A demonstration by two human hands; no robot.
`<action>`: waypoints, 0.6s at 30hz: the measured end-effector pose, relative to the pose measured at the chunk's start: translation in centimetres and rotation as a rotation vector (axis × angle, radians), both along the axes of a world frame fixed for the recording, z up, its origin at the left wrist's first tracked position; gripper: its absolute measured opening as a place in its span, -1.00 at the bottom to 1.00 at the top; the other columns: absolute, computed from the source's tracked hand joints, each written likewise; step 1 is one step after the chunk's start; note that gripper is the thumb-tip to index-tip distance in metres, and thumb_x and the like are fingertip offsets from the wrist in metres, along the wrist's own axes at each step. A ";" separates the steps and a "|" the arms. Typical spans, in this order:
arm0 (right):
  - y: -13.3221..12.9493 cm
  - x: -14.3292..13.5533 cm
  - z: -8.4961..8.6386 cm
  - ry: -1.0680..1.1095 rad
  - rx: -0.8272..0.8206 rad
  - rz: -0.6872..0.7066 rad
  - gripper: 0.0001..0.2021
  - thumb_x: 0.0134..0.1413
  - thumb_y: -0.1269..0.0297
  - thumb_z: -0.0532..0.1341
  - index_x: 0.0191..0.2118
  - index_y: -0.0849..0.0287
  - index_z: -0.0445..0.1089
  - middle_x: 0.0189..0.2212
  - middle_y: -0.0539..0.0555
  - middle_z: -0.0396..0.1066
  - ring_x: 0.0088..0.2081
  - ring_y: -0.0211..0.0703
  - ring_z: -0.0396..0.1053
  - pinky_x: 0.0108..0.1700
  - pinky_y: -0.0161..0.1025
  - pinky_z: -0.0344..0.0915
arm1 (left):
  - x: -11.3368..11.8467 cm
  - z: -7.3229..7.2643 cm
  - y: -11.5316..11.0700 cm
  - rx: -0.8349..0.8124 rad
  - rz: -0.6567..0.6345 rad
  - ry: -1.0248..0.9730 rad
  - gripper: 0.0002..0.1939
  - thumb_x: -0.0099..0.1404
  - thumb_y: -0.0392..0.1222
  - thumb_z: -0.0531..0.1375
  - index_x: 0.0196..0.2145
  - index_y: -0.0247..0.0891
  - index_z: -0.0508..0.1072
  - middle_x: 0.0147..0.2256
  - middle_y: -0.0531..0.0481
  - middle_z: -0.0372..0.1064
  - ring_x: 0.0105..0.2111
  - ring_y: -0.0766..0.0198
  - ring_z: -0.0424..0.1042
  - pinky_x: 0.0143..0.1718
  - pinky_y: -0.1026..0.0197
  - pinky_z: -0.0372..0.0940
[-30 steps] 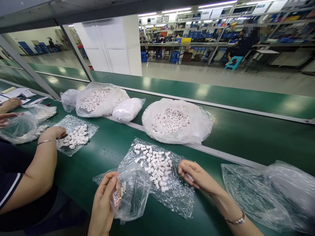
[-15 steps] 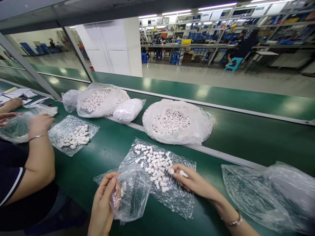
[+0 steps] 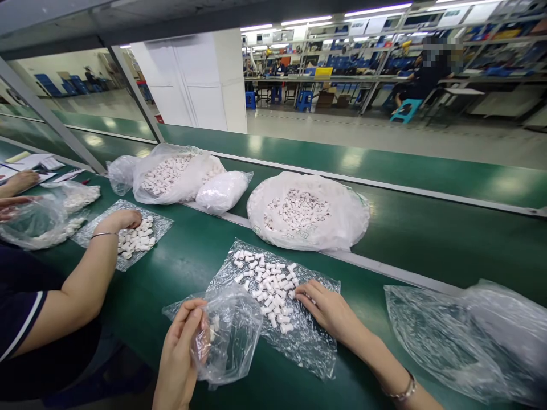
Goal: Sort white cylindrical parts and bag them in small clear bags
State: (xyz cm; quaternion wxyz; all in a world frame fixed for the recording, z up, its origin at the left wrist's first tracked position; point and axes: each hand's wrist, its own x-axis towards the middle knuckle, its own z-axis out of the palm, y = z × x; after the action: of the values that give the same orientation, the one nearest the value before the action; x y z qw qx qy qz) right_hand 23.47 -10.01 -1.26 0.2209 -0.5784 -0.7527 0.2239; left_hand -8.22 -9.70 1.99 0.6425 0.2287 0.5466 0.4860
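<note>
My left hand (image 3: 186, 341) is closed on the edge of a clear plastic bag (image 3: 233, 336), which hangs open to the right with a few white pieces inside. My right hand (image 3: 331, 307) is at the right edge of a pile of small white plastic fittings (image 3: 269, 282); its fingers are curled, with a fitting at the fingertips. The palm side is turned away, so anything deeper in the hand is hidden. Under the pile lies a crinkled clear plastic sheet (image 3: 299, 347) on the green bench (image 3: 183, 256).
Behind the pile stands a large white bag of fittings (image 3: 307, 210); farther left are another full bag (image 3: 171, 173) and a smaller white bag (image 3: 224, 192). Clear bags (image 3: 470, 341) lie at right. At left, a co-worker's hand (image 3: 126, 219) reaches into another pile.
My right hand has turned palm-down and closed in at the pile's edge; the fitting seen in its palm is now hidden. The co-worker's hand has moved from their bag to their pile.
</note>
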 end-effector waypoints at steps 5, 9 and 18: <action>0.0 -0.4 -1.7 -0.256 0.082 0.043 -0.63 0.41 0.11 -0.12 0.01 0.14 0.33 -0.22 0.17 0.38 -0.52 -0.24 0.27 -0.53 -0.30 0.08 | 0.0 0.1 0.0 0.009 -0.007 -0.003 -0.64 0.09 0.03 0.37 -0.22 -0.15 0.43 -0.54 0.16 0.20 -0.63 0.45 0.13 -0.64 0.41 0.12; 0.1 -0.3 -1.0 -0.040 0.000 -0.026 -0.63 0.38 0.02 -0.07 -0.01 0.11 0.34 -0.17 0.16 0.38 -0.49 -0.24 0.28 -0.47 -0.27 0.16 | 0.1 0.2 -0.1 0.004 0.009 0.014 -0.61 0.07 0.05 0.38 -0.21 -0.16 0.43 -0.52 0.15 0.22 -0.58 0.40 0.22 -0.60 0.41 0.19; -0.1 -1.0 5.8 0.867 -0.654 -0.011 -0.67 0.33 -0.04 0.05 -0.32 0.12 0.24 -0.71 -0.21 -0.01 -0.72 -0.43 -0.24 -0.69 -0.39 -0.22 | 0.1 1.6 -0.3 0.134 -0.065 0.087 -0.60 0.16 0.09 0.30 -0.14 -0.16 0.36 -0.56 0.16 0.25 -0.68 0.41 0.18 -0.70 0.38 0.16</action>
State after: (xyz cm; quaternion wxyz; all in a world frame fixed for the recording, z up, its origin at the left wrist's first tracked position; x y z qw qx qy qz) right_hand 22.50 -10.11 4.50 0.3207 -0.4755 -0.4805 0.6635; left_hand -8.13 -10.01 3.61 0.6168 0.3095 0.5327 0.4899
